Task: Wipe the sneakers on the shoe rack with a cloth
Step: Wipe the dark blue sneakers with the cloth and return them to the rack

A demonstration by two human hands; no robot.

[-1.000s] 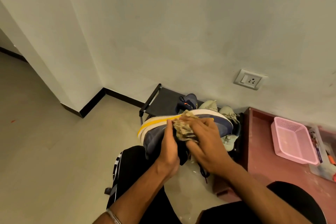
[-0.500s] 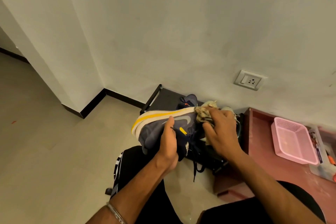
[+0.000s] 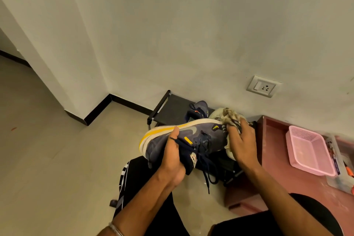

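Left grip (image 3: 172, 156) grasping navy sneaker (image 3: 191, 140), right grip (image 3: 241, 141) clutching cloth (image 3: 229, 119), black shoe rack (image 3: 172, 105), beige floor (image 3: 47, 149), white wall (image 3: 191, 34)

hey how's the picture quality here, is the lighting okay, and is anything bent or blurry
Head view: dim, warm, yellowish light, no hard glare; soft shadows under the navy sneaker and arms. Wide-angle lens bends the wall corner and floor edges. Left hand and right hand with the cloth look slightly soft; small print on the shoe tongue is unreadable.
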